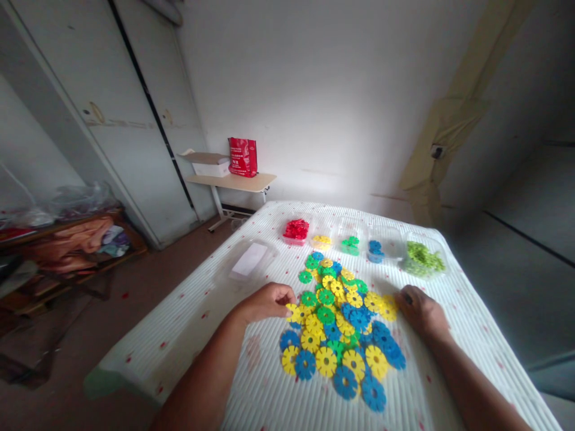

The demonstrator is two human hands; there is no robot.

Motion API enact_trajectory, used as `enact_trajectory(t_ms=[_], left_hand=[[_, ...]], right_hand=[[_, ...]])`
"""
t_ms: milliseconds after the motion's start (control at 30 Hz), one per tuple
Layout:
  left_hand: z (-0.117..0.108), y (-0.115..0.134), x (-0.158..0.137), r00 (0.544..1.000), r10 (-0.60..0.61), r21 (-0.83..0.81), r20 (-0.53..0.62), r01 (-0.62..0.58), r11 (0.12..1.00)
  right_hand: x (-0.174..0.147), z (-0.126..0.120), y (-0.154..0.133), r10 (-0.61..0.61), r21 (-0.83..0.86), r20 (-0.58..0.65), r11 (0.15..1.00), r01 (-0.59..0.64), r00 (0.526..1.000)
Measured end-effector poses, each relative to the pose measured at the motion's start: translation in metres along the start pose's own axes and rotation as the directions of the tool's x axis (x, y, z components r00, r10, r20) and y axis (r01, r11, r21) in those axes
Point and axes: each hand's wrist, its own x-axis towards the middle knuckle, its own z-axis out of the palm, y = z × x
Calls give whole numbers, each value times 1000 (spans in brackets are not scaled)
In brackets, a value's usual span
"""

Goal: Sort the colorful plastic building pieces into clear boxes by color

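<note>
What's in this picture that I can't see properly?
All in the head view:
Right hand: fingertips hidden behind its knuckles.
Pile of discs: lowest ones buried under others.
Red bag: writing too small.
White box: inside covered by its top.
Left arm: cut off by bottom edge.

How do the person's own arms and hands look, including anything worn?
The left hand and right hand are ungloved; the left forearm and right forearm show no sleeve, cuff or watch. A dark patch on the right hand is too unclear to identify.
</note>
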Motion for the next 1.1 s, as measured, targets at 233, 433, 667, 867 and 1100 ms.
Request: enact_trajectory(t_ms=[233, 433, 667, 867, 1100], left_hand=[[21, -13, 13, 998, -19, -38, -59, 16, 999], [24, -11, 14, 987, -26, 117, -159, 45, 992], [25, 6, 10, 985, -27, 215, -168, 64, 975], [26, 9, 8, 987, 2, 219, -163, 34, 975], [19, -7, 14, 991, 7, -28, -133, -10, 1000]], right_hand=[[0, 0, 0, -9, -16, 11, 1000, 9, 1000], [1, -1, 0, 11, -25, 28, 1000, -11, 1000], [0, -2, -2, 2, -11, 12, 1000, -2, 1000], [0, 0, 0, 11, -41, 11, 999, -11, 1000], [0, 0, 0, 8, -46, 23, 999, -7, 1000]])
